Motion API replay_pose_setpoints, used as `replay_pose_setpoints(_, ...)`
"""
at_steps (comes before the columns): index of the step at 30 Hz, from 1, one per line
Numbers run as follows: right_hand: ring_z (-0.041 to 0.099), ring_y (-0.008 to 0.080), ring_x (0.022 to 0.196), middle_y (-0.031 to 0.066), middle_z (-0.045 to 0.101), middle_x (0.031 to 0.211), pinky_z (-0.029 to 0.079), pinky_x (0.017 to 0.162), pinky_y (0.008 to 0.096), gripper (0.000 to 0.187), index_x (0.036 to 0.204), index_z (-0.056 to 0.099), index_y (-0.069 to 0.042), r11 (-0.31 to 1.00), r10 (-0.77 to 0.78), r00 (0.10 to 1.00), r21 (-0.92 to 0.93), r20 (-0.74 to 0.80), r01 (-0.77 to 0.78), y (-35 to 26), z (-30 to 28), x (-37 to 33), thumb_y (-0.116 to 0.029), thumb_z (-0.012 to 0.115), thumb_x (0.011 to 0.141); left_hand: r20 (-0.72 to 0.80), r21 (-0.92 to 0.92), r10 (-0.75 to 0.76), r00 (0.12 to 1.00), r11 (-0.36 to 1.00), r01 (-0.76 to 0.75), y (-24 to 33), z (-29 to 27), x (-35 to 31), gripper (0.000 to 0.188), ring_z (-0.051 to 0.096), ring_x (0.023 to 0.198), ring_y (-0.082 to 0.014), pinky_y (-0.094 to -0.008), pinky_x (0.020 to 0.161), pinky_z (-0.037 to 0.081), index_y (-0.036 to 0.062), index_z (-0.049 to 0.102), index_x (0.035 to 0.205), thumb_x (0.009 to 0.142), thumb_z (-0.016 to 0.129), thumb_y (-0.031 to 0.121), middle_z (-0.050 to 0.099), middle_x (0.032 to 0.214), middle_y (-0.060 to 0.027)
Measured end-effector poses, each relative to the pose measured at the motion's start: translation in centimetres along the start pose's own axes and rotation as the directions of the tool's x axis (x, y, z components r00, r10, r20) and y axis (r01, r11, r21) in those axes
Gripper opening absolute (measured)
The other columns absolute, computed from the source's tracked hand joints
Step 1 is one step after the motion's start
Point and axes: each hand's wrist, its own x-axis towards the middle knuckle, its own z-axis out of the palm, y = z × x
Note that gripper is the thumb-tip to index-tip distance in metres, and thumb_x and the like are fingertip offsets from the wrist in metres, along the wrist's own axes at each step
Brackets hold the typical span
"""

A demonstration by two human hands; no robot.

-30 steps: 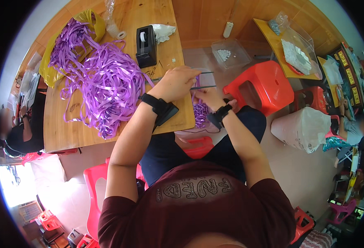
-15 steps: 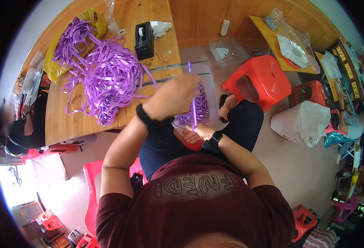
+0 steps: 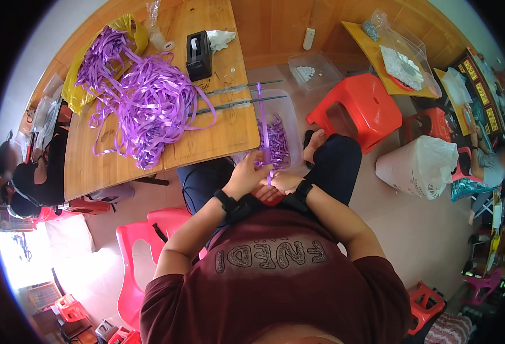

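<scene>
A wooden table (image 3: pixel 218 135) heaped with purple ribbon (image 3: pixel 143 97) stands ahead. Left hand (image 3: pixel 248 175) pinches a thin purple ribbon strip (image 3: pixel 262 123) – its long axis running up and away – right hand (image 3: pixel 280 184) just below, fingers seemingly curled on its lower end

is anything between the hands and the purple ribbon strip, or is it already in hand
Nothing visible stands between them. The left hand and right hand both already pinch the lower end of the purple ribbon strip, which rises above the clear plastic bin.

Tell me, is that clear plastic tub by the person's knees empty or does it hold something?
Not empty. The clear plastic tub holds a heap of short purple ribbon pieces, covering part of its bottom; the rest looks bare.
</scene>
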Motion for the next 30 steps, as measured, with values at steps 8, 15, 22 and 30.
replay_pose_setpoints(8,0.070,0.0245,0.098,0.0186,0.068,0.119,0.056,0.085,0.0350,0.061,0.135,0.054,-0.002,1.000,0.018,1.000,-0.005,0.022,-0.018,-0.8,0.7,-0.7,-0.052,0.054,0.099,0.056,-0.323,-0.211,0.976,0.921,0.217,-1.6,0.6,-0.3,0.030,0.064,0.070,-0.0158,-0.0306,0.067,0.051,-0.0005,0.067,0.101,0.090,0.072,0.027,0.069,0.080,-0.0083)
replay_pose_setpoints(15,0.069,0.0184,0.093,0.0118,0.070,0.111,0.056,0.081,0.0353,0.046,0.129,0.059,-0.004,0.970,-0.140,0.982,0.180,-0.125,0.161,-1.4,-2.7,0.9,-0.039,0.059,0.100,0.199,-0.176,-0.090,0.976,0.976,0.127,0.4,-1.2,-3.1,0.024,0.062,0.066,-0.0150,-0.0305,0.063,0.050,0.0017,0.069,0.090,0.092,0.069,0.025,0.068,0.074,-0.0090)
replay_pose_setpoints(22,0.066,0.0130,0.079,0.0049,0.071,0.096,0.050,0.068,0.0274,0.036,0.117,0.067,-0.005,0.925,-0.380,0.868,-0.158,-0.318,0.347,-5.3,-3.3,-0.1,-0.036,0.062,0.099,0.325,0.108,-0.094,0.941,0.992,0.062,2.4,-2.7,-2.8,0.019,0.060,0.065,-0.0100,-0.0271,0.063,0.050,0.0014,0.069,0.099,0.093,0.069,0.020,0.066,0.073,-0.0075)
replay_pose_setpoints(30,0.063,0.0147,0.078,0.0051,0.071,0.090,0.050,0.072,0.0324,0.040,0.115,0.069,-0.009,0.803,-0.320,0.943,-0.556,-0.095,0.216,0.3,-1.6,1.0,-0.043,0.056,0.101,0.127,0.095,0.075,0.989,0.992,-0.087,-0.5,-1.3,-0.3,0.024,0.070,0.087,-0.0264,-0.0341,0.077,0.054,0.0044,0.070,0.113,0.092,0.062,0.014,0.072,0.096,-0.0158)
